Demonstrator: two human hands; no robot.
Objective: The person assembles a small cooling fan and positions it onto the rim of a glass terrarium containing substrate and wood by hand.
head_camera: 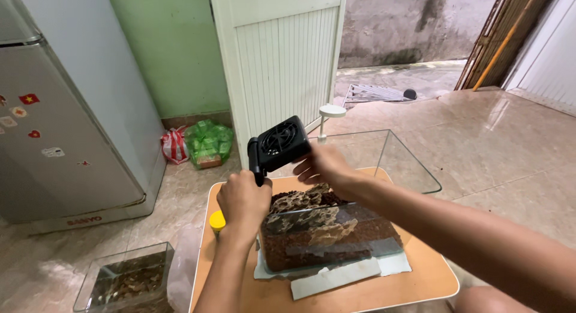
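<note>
Nearest to camera: both forearms reaching over low wooden table [420, 286]. Left hand [243, 199] closed in fist around black clamp arm of small black clip-on fan [279, 145], held from below so that weight is carried. Right hand [324, 166] touching right edge of fan housing with fingers bent around it, steadying it; how firm this grip is, cannot tell. Fan held up in air above rear left rim of glass tank [384, 163], not resting on it. Inside tank: brown substrate [336, 247] and pale porous rocks [312, 214], heaped toward the front. Yellow cap [217, 220] just beside left wrist. Smaller glass tank [129, 280] on floor at left, refrigerator [66, 127] behind.
</note>
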